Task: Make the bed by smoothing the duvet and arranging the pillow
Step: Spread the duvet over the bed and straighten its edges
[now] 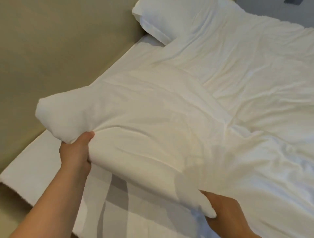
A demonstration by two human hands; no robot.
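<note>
Left hand grips a bunched corner of the duvet, lifted off the bare sheet; right hand holds the raised near edge, its fingers partly hidden under cloth. Duvet lies creased across the bed, its far corner overlapping the pillow, which sits beside the beige wall panel. Likely risk: an uneven pull by one hand would skew the cover, drag the pillow askew, or deepen the diagonal creases

Plain olive-beige wall along bed's left side, meeting white-sheeted mattress. Grey floor top right; dark object cut by frame edge. Soft, even light.
</note>
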